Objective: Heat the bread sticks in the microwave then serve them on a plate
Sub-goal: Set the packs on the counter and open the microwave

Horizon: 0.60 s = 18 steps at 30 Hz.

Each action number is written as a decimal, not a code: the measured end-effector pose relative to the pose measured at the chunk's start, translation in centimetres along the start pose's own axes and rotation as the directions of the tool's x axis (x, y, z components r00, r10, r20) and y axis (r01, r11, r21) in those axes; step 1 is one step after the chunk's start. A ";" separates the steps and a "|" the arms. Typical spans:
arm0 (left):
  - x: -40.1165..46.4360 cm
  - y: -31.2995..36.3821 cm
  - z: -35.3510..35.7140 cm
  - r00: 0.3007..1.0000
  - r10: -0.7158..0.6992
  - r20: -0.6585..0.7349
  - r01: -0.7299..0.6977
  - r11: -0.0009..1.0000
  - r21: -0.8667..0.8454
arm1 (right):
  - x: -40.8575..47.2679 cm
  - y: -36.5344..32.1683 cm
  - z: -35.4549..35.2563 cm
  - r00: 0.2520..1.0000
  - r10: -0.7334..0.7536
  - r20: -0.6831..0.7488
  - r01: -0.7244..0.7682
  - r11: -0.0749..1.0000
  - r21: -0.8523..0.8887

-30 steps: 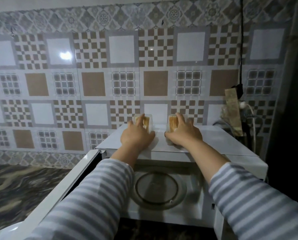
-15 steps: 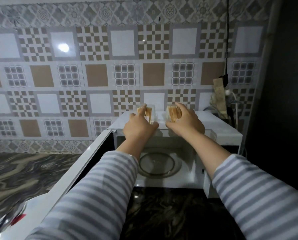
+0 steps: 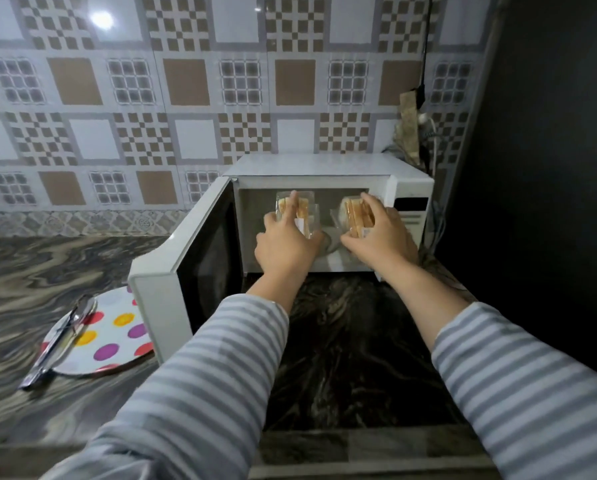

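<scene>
Head view only. Two clear plastic packs of bread sticks held at mouth of open microwave (image 3: pixel 325 174), side by side w/ gap btw them. Left hand (image 3: pixel 286 247) wrapped round left pack (image 3: pixel 297 211), index finger laid up over its top; right hand (image 3: pixel 382 239) wrapped round right pack (image 3: pixel 354 214), fingers curled over far side. Neither hand free, neither spread wide. Sticks stand on edge inside packs, long axis running roughly away from viewer into cavity. Cavity straight ahead of both hands, just beyond packs; glass turntable (image 3: pixel 328 242) seen only as sliver btw wrists, below packs. Can't tell if packs already rest on turntable or hang just above. Both hands abt equally near opening; right one closer to control panel side. Door (image 3: pixel 186 271) swung fully out to left, clear of arms. Judgement: loading step, heating not started; next = push packs in and set down on turntable, then let go, shut door. Dotted plate (image 3: pixel 117 337) on table (image 3: pixel 47 265) left of door, partly hidden behind it, holds only tongs-like utensil (image 3: pixel 59 341) lying across rim; no bread on it yet.
</scene>
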<state>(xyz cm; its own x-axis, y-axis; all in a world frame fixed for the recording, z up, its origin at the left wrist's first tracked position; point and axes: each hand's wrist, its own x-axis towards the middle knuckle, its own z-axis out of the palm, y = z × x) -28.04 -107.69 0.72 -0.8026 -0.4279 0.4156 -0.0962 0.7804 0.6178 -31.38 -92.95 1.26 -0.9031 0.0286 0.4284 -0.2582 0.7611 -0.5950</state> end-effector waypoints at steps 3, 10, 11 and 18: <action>-3.4 -1.6 2.3 0.996 -0.036 0.077 0.053 0.970 -0.235 | -2.8 2.4 0.9 0.999 0.018 0.028 -0.017 1.000 -0.018; -10.1 -5.5 6.1 0.971 -0.166 0.174 0.155 0.985 0.077 | -8.4 8.4 4.4 0.997 0.038 0.061 -0.045 0.993 0.112; -10.6 -5.9 6.9 0.966 -0.186 0.180 0.173 0.981 0.086 | -8.9 9.3 4.9 0.997 0.032 0.069 -0.040 0.993 0.112; -13.0 -6.3 10.5 0.968 -0.210 0.135 0.191 0.972 0.139 | -10.1 14.4 7.0 0.990 0.046 0.130 -0.060 0.992 0.109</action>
<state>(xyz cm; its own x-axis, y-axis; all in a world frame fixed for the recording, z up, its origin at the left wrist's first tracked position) -23.23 -102.24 -15.54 -0.8366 -0.5166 0.1823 -0.3290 0.7399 0.5868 -28.35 -86.86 -16.40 -0.9510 -0.0213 0.3085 -0.2392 0.6830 -0.6901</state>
